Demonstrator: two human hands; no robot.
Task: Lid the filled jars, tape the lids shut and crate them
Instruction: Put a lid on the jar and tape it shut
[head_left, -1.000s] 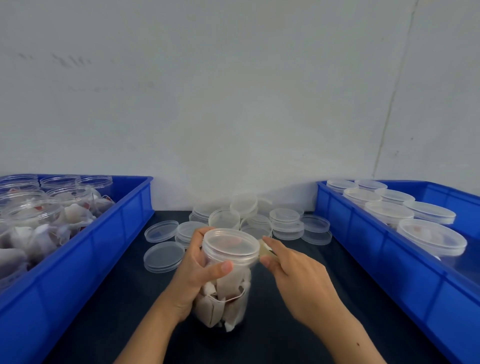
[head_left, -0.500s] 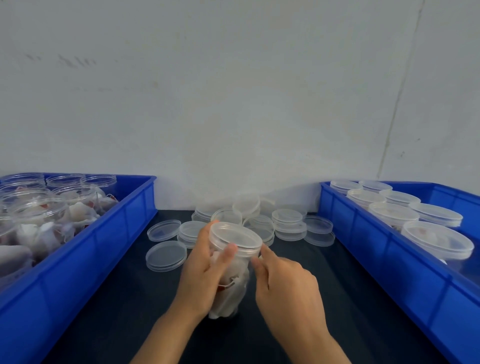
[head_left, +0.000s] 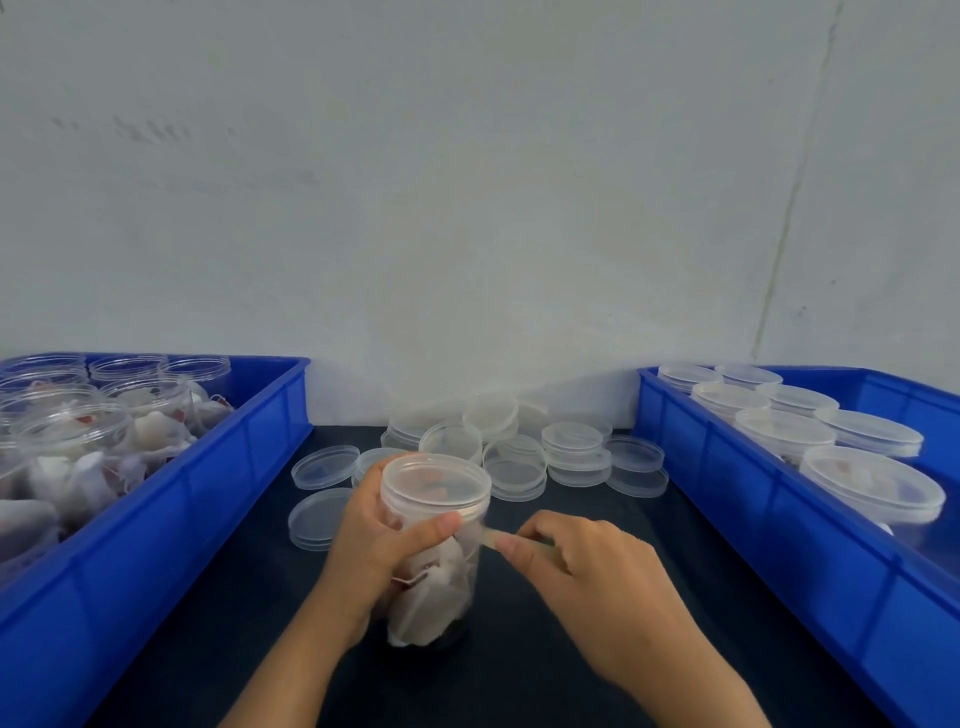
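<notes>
Taping a lidded jar

Left hand (head_left: 371, 540) wraps around the jar (head_left: 434, 551), thumb under its lid (head_left: 435, 480); right hand (head_left: 582, 577) pinches a clear tape strip (head_left: 488, 538) stuck at the rim.

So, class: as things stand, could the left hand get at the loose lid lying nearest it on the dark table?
Probably not right now: the left hand grips the jar, so its grip is taken. The loose lid lies uncovered just beside it, with nothing in between.

The jar (head_left: 434, 545) stands on the bench (head_left: 571, 675) between the left crate (head_left: 156, 519) and right crate (head_left: 779, 519). Loose lids (head_left: 519, 447) lie behind it.
</notes>
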